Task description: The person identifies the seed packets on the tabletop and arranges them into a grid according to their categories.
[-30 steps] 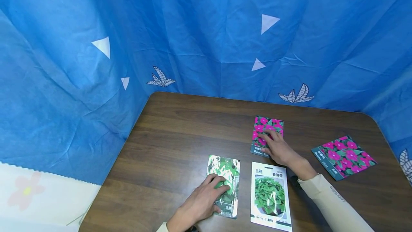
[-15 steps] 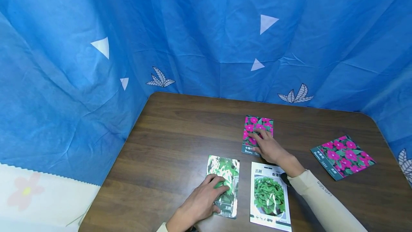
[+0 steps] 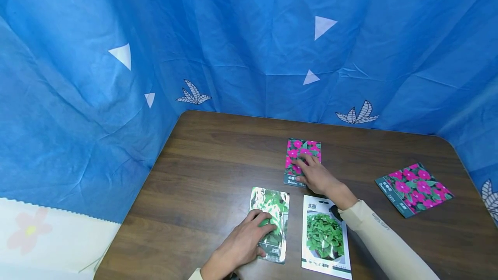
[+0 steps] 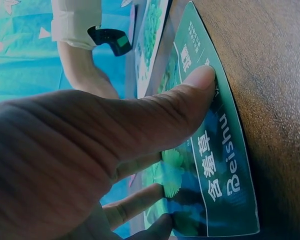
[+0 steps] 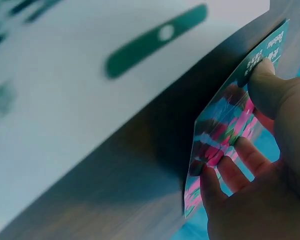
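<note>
My left hand (image 3: 246,236) rests on a shiny green seed packet (image 3: 277,204) lying flat near the table's front edge. Its thumb and spread fingertips touch the packet's printed face, as the left wrist view shows. Farther back, my right hand (image 3: 318,177) presses its thumb and fingertips on a seed packet with pink flowers (image 3: 293,145). In the right wrist view this flower packet (image 5: 225,125) lies beneath those spread fingers. Between my forearms is a white seed packet (image 3: 326,232) with a leafy green plant on it, partly under my right wrist.
A second pink-flower seed packet (image 3: 415,189) lies angled on the right side of the brown wooden table (image 3: 202,163). Blue patterned curtain (image 3: 241,46) hangs behind and along the sides. A pale flowered cloth (image 3: 46,245) shows at lower left.
My right hand has slid the pink-flower packet leftward across the table. The left hand and the green, white and second pink-flower packets have stayed in place.
</note>
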Demonstrator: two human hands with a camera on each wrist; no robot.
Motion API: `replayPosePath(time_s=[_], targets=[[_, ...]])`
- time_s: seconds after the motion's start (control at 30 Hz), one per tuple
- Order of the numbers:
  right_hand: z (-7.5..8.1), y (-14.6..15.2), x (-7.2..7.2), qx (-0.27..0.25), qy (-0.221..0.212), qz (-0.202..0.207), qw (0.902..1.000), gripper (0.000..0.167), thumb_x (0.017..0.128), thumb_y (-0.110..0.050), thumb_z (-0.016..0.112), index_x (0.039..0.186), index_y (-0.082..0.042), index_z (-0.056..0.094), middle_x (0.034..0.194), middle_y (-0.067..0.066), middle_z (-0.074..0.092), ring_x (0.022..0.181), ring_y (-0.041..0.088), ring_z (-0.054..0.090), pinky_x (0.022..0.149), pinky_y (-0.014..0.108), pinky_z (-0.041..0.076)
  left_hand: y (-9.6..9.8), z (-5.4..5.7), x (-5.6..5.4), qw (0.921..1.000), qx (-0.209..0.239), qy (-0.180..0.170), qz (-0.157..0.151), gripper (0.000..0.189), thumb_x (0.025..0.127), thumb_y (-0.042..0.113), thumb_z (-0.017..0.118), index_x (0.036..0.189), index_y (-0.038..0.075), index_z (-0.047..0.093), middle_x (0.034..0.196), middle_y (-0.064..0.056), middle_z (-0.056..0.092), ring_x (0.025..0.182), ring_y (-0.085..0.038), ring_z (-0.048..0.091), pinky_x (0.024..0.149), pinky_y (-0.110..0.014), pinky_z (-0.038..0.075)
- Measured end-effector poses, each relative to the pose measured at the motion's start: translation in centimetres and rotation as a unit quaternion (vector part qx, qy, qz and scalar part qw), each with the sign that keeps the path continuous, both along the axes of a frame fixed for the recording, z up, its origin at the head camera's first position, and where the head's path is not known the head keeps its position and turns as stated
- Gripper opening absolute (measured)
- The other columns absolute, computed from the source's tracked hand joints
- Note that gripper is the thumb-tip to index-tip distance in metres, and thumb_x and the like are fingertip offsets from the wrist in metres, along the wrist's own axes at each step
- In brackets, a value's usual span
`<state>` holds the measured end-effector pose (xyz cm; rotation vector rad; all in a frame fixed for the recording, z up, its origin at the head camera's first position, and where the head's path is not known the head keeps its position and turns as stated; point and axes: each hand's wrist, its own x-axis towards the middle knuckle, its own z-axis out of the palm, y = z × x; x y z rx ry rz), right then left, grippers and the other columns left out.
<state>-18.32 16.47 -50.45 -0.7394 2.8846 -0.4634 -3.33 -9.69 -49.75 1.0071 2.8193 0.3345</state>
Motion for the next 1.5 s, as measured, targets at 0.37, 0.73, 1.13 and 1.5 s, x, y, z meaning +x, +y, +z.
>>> replayPosePath(time_s=[0.37, 0.73, 1.13, 1.5], targets=[[0.1, -2.4, -0.8, 0.010, -0.005, 0.013, 0.9998, 0.054, 0.098, -0.030, 0.064, 0.146, -0.013, 0.047, 0.151, 0.020, 0.037, 0.137, 0.042, 0.037, 0.108, 0.059, 0.043, -0.1, 0.0, -0.1, 0.9998, 0.008, -0.014, 0.007, 0.064, 0.069, 0.040, 0.085, 0.129, 0.027, 0.066, 0.142, 0.006, 0.052, 0.131, -0.018, 0.043, 0.098, -0.024, 0.052], [0.3, -4.9, -1.4, 0.037, -0.016, 0.018, 0.9990, 0.055, 0.099, -0.035, 0.061, 0.148, -0.017, 0.045, 0.153, 0.016, 0.036, 0.140, 0.039, 0.035, 0.111, 0.057, 0.040, 0.0, -0.1, -0.1, 0.9999, 0.011, -0.008, 0.003, 0.064, 0.069, 0.040, 0.086, 0.128, 0.027, 0.066, 0.142, 0.006, 0.052, 0.131, -0.018, 0.043, 0.095, -0.023, 0.054], [0.4, -6.2, -1.7, 0.055, -0.023, 0.023, 0.9979, 0.060, 0.100, -0.038, 0.059, 0.152, -0.016, 0.041, 0.154, 0.015, 0.035, 0.142, 0.037, 0.034, 0.114, 0.054, 0.039, 0.1, 0.0, -0.1, 0.9999, 0.001, -0.014, 0.001, 0.063, 0.070, 0.039, 0.086, 0.128, 0.027, 0.066, 0.142, 0.006, 0.052, 0.132, -0.019, 0.043, 0.095, -0.023, 0.054], [0.3, -7.0, -2.0, 0.054, -0.026, 0.021, 0.9980, 0.060, 0.100, -0.040, 0.058, 0.153, -0.018, 0.040, 0.156, 0.014, 0.033, 0.144, 0.037, 0.032, 0.113, 0.054, 0.040, 0.2, 0.1, -0.2, 1.0000, -0.003, -0.008, 0.000, 0.063, 0.070, 0.039, 0.086, 0.129, 0.027, 0.066, 0.142, 0.006, 0.052, 0.131, -0.019, 0.044, 0.097, -0.024, 0.053]])
